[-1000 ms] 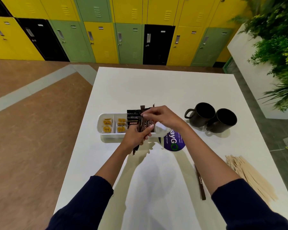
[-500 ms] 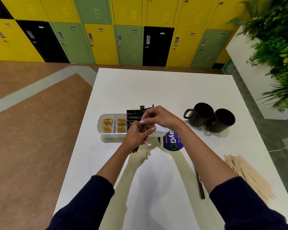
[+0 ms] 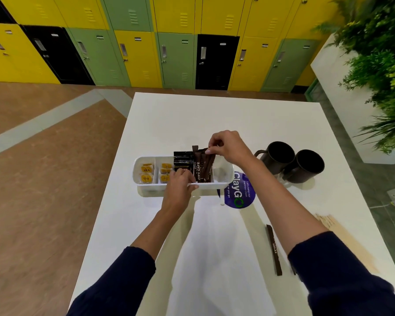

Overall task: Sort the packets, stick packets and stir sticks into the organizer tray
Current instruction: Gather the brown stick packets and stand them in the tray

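A white organizer tray (image 3: 146, 189) stands mid-table. Its two left compartments hold yellow tea packets (image 3: 146, 173). Black packets (image 3: 183, 159) and brown stick packets (image 3: 202, 166) stand upright in the middle compartments. My right hand (image 3: 228, 147) pinches the tops of the brown stick packets from above. My left hand (image 3: 180, 185) rests on the tray's near rim, fingers curled over it by the black packets. One brown sugar stick packet (image 3: 274, 249) lies on the table near my right forearm. Wooden stir sticks (image 3: 328, 221) lie at the right, partly hidden by my right arm.
Two black mugs (image 3: 292, 161) stand side by side right of the tray. A round purple sticker (image 3: 238, 193) is on the white table (image 3: 214, 115) beside the tray. A white planter with green plants (image 3: 379, 71) stands off the table's right side. Lockers line the far wall.
My right hand rose and now pinches the stick packets' tops in the tray. My left hand let go of the sticks and dropped to the tray's near rim.
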Demonstrator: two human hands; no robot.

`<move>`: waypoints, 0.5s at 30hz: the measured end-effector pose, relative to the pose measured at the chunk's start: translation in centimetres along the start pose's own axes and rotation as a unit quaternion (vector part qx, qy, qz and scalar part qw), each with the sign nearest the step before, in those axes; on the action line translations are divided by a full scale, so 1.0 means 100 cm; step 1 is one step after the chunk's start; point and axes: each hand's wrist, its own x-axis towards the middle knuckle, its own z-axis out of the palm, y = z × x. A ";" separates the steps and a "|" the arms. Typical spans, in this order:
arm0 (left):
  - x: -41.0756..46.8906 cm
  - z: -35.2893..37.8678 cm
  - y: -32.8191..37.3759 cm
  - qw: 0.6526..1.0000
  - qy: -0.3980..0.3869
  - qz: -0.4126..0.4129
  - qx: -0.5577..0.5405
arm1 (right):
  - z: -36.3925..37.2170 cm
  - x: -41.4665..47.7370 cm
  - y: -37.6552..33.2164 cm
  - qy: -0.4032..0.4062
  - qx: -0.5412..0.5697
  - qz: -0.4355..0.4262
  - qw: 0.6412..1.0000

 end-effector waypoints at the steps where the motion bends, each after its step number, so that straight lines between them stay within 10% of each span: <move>1: 0.001 0.000 0.000 1.000 0.002 0.000 -0.001 | 0.005 0.000 0.001 -0.006 -0.011 0.000 1.000; 10: 0.004 -0.002 -0.001 1.000 0.001 -0.005 -0.024 | 0.036 -0.010 0.022 0.113 0.107 0.091 0.984; 15: 0.005 -0.002 -0.003 0.999 0.004 -0.005 -0.042 | 0.042 -0.007 0.026 0.014 0.074 0.116 0.990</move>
